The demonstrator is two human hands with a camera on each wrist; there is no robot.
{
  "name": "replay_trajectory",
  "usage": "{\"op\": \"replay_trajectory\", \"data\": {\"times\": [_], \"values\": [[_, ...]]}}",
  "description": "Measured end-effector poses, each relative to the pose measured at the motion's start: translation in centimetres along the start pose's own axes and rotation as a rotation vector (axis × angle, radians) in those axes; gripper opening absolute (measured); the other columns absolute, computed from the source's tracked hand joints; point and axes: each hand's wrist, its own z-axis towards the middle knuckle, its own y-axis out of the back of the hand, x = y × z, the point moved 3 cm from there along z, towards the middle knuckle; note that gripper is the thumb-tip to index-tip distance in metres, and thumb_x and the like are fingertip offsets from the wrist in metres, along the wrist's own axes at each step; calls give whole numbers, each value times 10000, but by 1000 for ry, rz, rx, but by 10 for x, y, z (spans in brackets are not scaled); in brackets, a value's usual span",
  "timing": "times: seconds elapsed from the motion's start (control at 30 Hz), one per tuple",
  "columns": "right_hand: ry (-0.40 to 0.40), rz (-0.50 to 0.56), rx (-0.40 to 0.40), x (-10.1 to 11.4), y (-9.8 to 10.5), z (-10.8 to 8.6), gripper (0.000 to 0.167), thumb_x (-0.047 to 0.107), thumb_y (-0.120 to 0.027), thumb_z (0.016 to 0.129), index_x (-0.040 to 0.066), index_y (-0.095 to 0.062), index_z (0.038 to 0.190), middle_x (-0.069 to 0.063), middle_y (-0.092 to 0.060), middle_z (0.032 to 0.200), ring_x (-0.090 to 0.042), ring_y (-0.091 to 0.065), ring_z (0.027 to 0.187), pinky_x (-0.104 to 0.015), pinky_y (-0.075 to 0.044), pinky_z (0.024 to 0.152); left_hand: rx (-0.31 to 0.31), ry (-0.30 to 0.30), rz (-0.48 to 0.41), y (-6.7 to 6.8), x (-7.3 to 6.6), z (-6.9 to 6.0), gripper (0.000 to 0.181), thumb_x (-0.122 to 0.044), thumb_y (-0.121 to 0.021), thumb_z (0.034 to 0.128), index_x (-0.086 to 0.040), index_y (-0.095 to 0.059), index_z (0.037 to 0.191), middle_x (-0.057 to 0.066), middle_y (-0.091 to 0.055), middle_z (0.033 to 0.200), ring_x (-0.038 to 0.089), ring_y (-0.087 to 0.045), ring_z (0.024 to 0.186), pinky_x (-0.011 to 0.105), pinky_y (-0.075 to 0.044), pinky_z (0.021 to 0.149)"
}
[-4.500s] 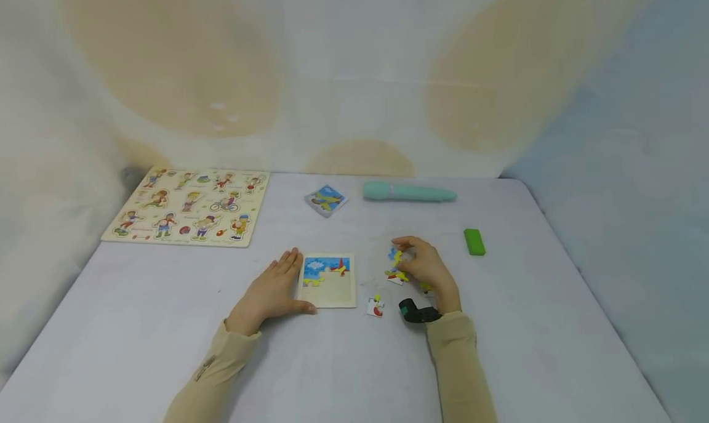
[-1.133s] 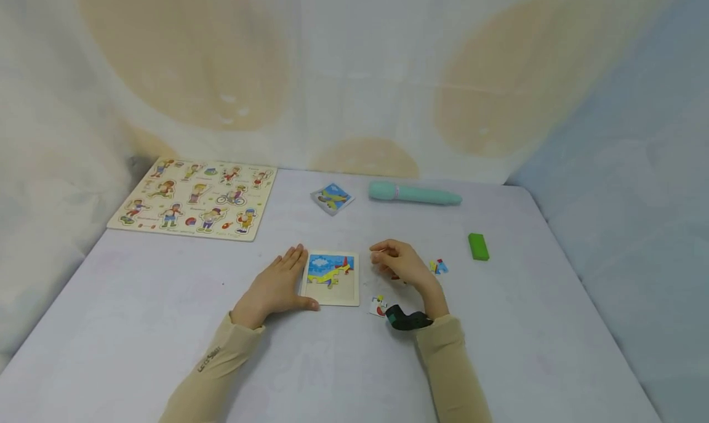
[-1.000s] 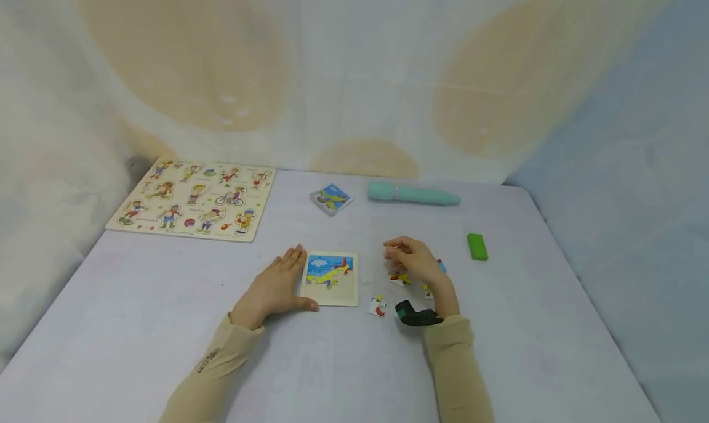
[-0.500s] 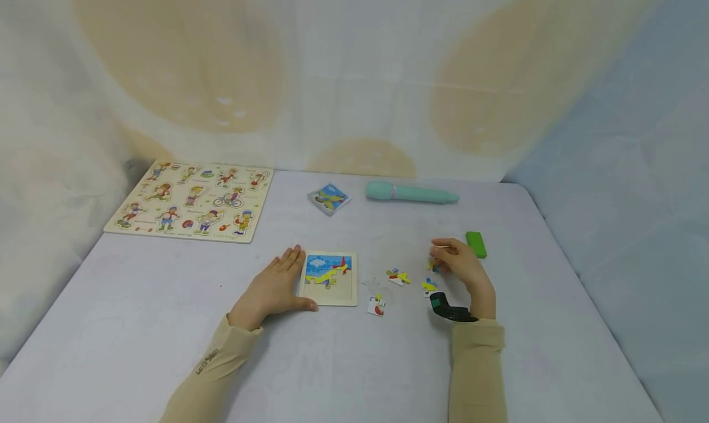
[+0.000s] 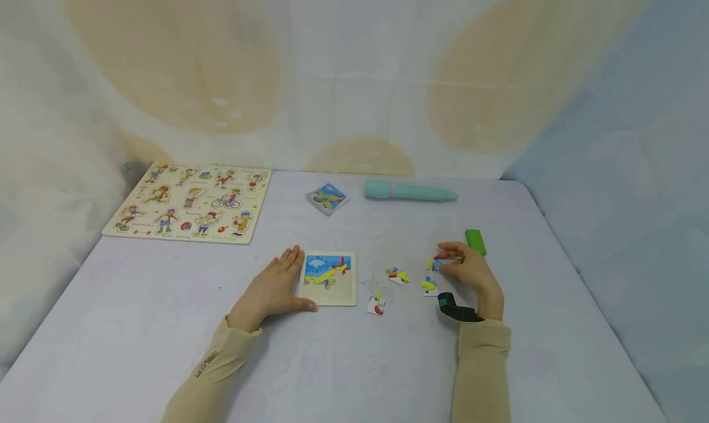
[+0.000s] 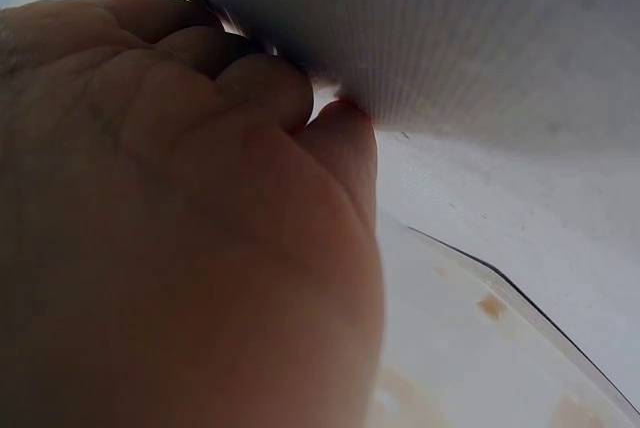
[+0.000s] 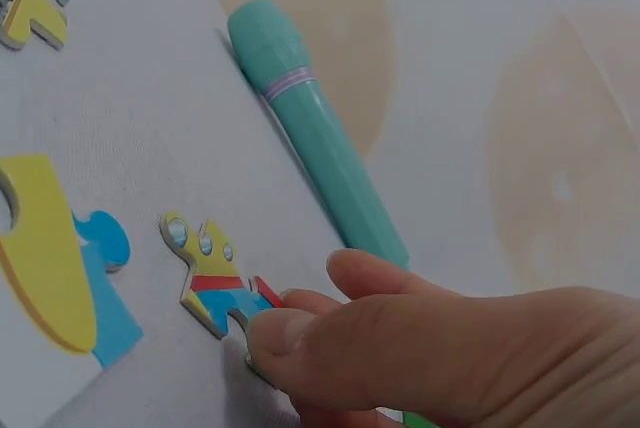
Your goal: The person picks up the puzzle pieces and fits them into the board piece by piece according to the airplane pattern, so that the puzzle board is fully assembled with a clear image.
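A small wooden puzzle board [image 5: 340,298] lies on the table, its upper part filled with blue and yellow airplane pieces. My left hand [image 5: 271,290] rests flat along the board's left side, the thumb by its lower left corner. In the left wrist view that hand [image 6: 200,198] is dark and hides most of the board. My right hand [image 5: 473,272] pinches a yellow, red and blue puzzle piece [image 7: 215,283] between thumb and fingers at the table surface. Near it lie a yellow-and-white piece [image 5: 429,286], a red-and-yellow piece [image 5: 397,276] and a white piece with red [image 5: 376,305].
A green block [image 5: 475,241] sits just beyond my right hand. Toward the back are a teal pen-shaped object [image 5: 410,191] and a small square airplane picture [image 5: 327,199]. A large wooden puzzle of sports figures [image 5: 188,204] lies at the back left.
Over the earlier frames, more yellow airplane pieces have come into the board. My right hand has moved right, away from the board, and taken hold of another piece. The left hand stays put.
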Motion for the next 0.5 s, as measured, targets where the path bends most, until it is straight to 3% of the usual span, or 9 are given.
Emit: {"op": "replay_trajectory", "data": {"times": [0.17, 0.5], "values": [[30, 0, 6, 1, -3, 1, 525, -32, -653, 848, 27, -522, 1352, -228, -609, 1208, -146, -460, 742, -186, -421, 622, -3, 0, 4, -1, 0, 0, 1174, -600, -760, 712, 53, -204, 1514, 222, -154, 1605, 372, -147, 1498, 524, -182, 1217], [56, -8, -13, 6, -8, 4, 510, -92, -601, 830, -7, -533, 1328, -233, -609, 1146, -180, -475, 761, -187, -449, 653, -33, -6, 15, -2, 2, 0, 1170, -605, -759, 708, 60, -223, 1507, 228, -176, 1599, 376, -175, 1491, 522, -206, 1209]]}}
